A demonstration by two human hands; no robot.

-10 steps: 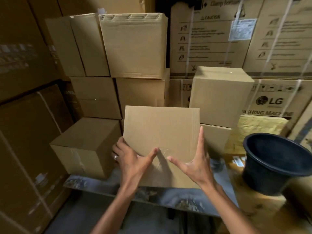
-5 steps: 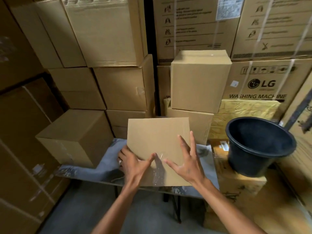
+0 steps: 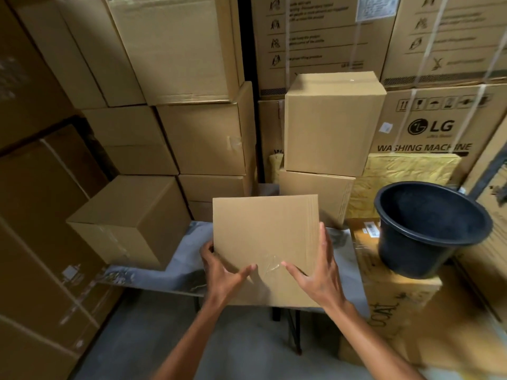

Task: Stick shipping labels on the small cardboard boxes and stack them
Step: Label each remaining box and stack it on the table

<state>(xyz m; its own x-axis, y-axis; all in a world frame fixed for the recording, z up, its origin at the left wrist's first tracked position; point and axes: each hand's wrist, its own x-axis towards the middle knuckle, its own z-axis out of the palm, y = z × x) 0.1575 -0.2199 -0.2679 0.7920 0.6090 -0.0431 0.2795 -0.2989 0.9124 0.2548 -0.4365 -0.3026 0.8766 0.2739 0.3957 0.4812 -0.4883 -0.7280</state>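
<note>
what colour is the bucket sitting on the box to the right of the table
Black, inside and out. The bucket shows best in the head view, the only one.

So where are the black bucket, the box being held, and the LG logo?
Bucket (image 3: 406, 250): head view, on its outer wall.
Held box (image 3: 263, 229): head view, middle of its facing side.
LG logo (image 3: 430, 127): head view, on the printed letters.

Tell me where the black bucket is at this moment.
In the head view, the black bucket sits at the right, on a printed carton beside the table, below the washing machine box.
</note>
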